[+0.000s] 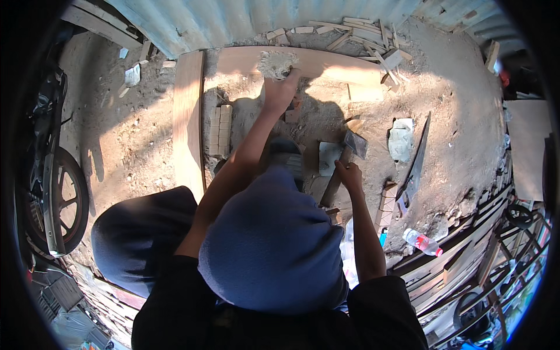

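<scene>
My left arm reaches far forward, and my left hand (280, 90) is at a pale, rough-textured clump (274, 62) on the long wooden plank (332, 63) at the back. The thumb shows at the clump's near edge, and the other fingers are mostly hidden; the hand looks closed on it. Nearer and to the right, my right hand (349, 174) is closed round the dark handle (331, 189) of a hatchet-like tool with a flat dark metal head (356, 144). A grey rectangular piece (329, 158) lies beside the handle.
A second plank (188, 122) runs lengthwise on the left, near stacked small blocks (220, 130). On the right lie a handsaw (415, 169), a pale crumpled packet (401, 140) and a plastic bottle (422, 241). Wood scraps (370, 38) lie by the corrugated wall; a motorcycle wheel (65, 201) stands left.
</scene>
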Demonstrator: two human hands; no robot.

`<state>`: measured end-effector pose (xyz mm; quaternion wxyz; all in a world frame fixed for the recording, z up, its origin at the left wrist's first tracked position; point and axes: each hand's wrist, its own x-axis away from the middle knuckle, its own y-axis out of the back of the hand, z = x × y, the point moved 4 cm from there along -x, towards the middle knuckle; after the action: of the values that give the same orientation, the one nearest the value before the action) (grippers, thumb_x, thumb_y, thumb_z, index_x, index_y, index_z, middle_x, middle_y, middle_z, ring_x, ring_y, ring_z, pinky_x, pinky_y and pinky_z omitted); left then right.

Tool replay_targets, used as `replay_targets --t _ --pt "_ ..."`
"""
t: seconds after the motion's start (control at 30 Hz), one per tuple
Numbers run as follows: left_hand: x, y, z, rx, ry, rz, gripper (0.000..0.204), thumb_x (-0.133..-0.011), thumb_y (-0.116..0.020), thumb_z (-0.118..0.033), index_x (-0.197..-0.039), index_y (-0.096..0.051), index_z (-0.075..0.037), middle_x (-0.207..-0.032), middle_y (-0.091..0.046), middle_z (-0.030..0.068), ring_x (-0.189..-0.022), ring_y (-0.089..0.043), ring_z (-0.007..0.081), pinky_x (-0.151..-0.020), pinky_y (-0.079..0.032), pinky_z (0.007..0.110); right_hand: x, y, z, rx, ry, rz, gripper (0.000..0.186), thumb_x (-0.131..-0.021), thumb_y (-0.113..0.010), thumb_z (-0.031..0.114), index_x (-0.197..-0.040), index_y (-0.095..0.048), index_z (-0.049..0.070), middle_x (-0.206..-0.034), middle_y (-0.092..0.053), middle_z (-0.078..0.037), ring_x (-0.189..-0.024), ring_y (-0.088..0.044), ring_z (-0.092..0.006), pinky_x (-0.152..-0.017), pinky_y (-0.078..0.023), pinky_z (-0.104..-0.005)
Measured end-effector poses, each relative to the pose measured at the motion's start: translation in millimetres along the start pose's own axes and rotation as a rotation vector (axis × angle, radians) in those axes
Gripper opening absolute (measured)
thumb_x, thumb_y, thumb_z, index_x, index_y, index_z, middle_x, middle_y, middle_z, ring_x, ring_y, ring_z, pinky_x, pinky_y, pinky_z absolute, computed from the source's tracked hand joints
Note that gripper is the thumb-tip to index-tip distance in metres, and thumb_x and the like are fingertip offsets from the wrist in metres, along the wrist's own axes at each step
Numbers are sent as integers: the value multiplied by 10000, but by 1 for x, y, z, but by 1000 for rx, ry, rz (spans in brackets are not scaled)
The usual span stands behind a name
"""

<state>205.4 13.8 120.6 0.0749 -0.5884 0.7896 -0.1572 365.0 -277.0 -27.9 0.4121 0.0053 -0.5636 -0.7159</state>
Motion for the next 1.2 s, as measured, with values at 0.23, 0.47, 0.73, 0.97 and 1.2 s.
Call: replay_targets --t 0.23,0.47,0.73,0.97,1.2 --pt "5 14 41 81 168 -21 252 -833 -553 -90 -618 -433 -138 -514 -326 -66 -410 -278 49 -393 -209 249 -16 15 182 -533 501 -73 960 -631 -817 201 -1368 -244 -20 -1303 -390 -279 -1232 -390 -402 -998 -360 -433" --pt "-11 49 37 375 398 -72 299 -802 -588 -139 -606 -363 -145 -484 -294 -48 -360 -226 73 -365 -183 261 -34 -30 225 -507 719 168 1013 -623 -820 185 -1399 -200 -13 -1258 -482 -233 -1182 -471 -357 -988 -383 -402" --pt "-15 72 38 776 513 90 338 -852 -523 -223 -565 -351 -180 -418 -261 -75 -337 -209 70 -337 -177 225 -14 -12 220 -449 906 178 1045 -646 -808 254 -1429 -163 6 -1306 -451 -242 -1225 -446 -363 -979 -395 -412" --pt "0 56 46 709 628 224 308 -839 -552 -230 -606 -359 -172 -458 -245 -72 -355 -206 72 -362 -176 239 -17 -32 230 -517 629 -81 766 -735 -744 318 -1301 -345 -8 -1176 -521 -285 -1067 -520 -447 -844 -455 -469" --pt "-16 44 -9 377 354 112 303 -849 -545 -192 -633 -335 -158 -501 -219 -46 -393 -191 77 -392 -153 259 -39 -35 229 -386 654 -66 413 -801 -672 171 -1110 -451 8 -956 -616 -265 -905 -594 -435 -717 -478 -472"
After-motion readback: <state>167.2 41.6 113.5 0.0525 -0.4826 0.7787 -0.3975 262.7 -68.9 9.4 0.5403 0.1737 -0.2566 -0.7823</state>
